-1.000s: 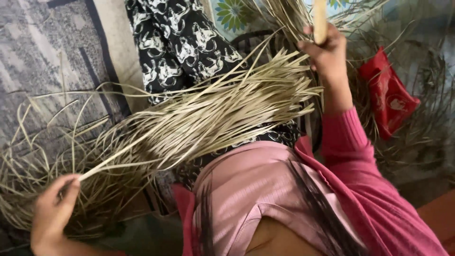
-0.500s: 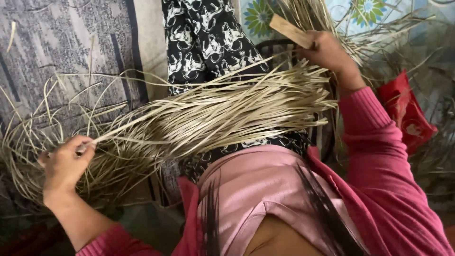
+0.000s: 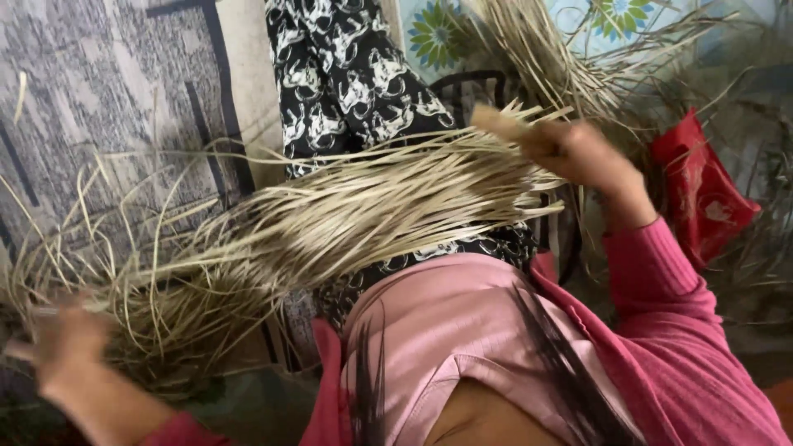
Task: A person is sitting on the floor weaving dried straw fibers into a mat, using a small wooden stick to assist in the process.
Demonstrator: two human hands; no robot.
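A thick bundle of pale dried straw strips (image 3: 372,206) lies across my lap, over black-and-white patterned trousers (image 3: 347,74). My right hand (image 3: 578,153) is raised at the bundle's right end, closed around a flat wooden stick (image 3: 504,124). My left hand (image 3: 70,343), blurred by motion, is at the lower left among the loose fanned-out ends of the strips (image 3: 140,272) and seems to pinch a strip. Pink sleeves cover both arms.
A grey patterned mat (image 3: 99,91) covers the floor at the left. More straw (image 3: 570,58) is heaped at the top right over a floral cloth (image 3: 429,33). A red pouch (image 3: 702,194) lies at the right. A dark wire frame (image 3: 467,81) sits behind the bundle.
My right hand with the stick has dropped lower onto the bundle's right end. My left hand has swung down and left, pulling at the strips. The view has shifted slightly.
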